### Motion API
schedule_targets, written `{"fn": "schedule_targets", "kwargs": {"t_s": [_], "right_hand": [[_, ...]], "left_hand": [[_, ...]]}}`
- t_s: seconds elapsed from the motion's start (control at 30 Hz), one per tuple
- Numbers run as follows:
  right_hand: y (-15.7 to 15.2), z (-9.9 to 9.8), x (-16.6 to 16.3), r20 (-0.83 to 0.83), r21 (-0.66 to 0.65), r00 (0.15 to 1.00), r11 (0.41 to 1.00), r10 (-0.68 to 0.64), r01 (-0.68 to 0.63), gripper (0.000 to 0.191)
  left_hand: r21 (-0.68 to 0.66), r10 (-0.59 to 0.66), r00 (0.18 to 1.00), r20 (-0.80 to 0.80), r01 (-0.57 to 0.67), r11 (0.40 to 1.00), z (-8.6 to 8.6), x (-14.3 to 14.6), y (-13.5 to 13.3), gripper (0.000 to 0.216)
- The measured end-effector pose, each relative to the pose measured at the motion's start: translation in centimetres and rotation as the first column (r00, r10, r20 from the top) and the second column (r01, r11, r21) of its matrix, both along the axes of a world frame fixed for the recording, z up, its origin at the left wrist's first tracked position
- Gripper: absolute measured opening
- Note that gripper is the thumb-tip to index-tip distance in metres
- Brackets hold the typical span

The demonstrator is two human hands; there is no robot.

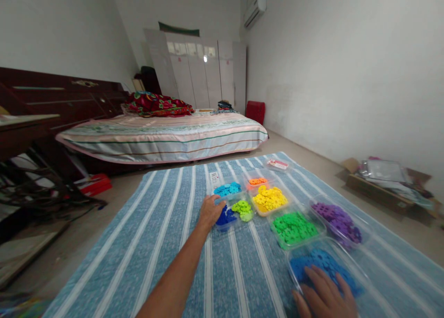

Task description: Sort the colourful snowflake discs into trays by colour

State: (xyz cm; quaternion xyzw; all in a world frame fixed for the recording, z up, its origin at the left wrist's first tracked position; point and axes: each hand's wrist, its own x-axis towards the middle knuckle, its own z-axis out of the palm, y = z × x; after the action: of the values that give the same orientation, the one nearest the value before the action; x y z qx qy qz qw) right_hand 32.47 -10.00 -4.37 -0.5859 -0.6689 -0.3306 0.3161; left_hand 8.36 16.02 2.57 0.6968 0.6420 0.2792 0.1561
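Note:
My left hand (210,211) is at the left rim of a small clear plastic container (227,227), with its fingers curled over the edge. Dark blue pieces (226,215) and lime green pieces (243,208) lie in it side by side. My right hand (324,292) is over a larger clear box of blue flower-shaped plastic pieces (322,261). Its fingers are apart and reach in over the pieces; whether the fingertips touch any is hard to tell. Other containers hold light blue (227,189), orange (257,182), yellow (269,197), green (294,228) and purple pieces (337,221).
The containers stand on a blue and white striped cloth (166,244). A small flat clear case (278,165) lies near its far edge. Beyond is a bed (166,137) with a red floral blanket (156,104). On the right floor sits an open cardboard box (378,193).

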Motion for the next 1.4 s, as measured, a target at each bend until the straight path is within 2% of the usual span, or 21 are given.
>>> {"fn": "schedule_targets", "kwargs": {"t_s": [0.23,0.67,0.83,0.97,1.17,1.3,1.4], "right_hand": [[0.6,1.1,0.9,0.222,0.002,0.973,0.998,0.063,-0.065,0.020],[0.5,0.7,1.1,0.195,0.026,0.976,0.995,0.093,-0.100,0.019],[0.3,1.2,0.6,0.170,-0.040,0.982,0.996,0.083,-0.078,0.016],[0.0,1.4,0.3,0.116,-0.079,0.991,0.995,0.062,-0.053,0.016],[-0.9,1.6,-0.1,0.055,-0.095,0.996,0.993,0.072,-0.067,0.015],[-0.9,1.7,-0.7,-0.036,-0.130,0.998,0.990,0.048,-0.053,0.011],[-0.5,1.5,-0.6,-0.009,-0.113,0.994,0.988,0.109,-0.109,0.008]], "left_hand": [[0.021,0.002,1.000,0.017,-0.002,1.000,0.1,0.4,-0.1,0.030],[0.042,0.059,0.998,0.028,-0.060,0.997,0.1,0.0,-1.0,0.031],[0.014,0.036,0.999,0.036,-0.036,0.999,0.3,0.3,-1.1,0.039],[-0.010,0.025,0.992,0.125,-0.023,1.000,0.5,0.1,-1.4,0.046],[-0.090,0.144,0.924,0.355,-0.119,0.989,0.3,-1.0,-2.2,0.053],[-0.134,0.126,0.897,0.424,-0.075,0.988,-0.3,-0.6,-2.7,0.052],[-0.165,0.129,0.862,0.490,-0.054,0.985,-0.7,0.0,-3.0,0.053]]}}
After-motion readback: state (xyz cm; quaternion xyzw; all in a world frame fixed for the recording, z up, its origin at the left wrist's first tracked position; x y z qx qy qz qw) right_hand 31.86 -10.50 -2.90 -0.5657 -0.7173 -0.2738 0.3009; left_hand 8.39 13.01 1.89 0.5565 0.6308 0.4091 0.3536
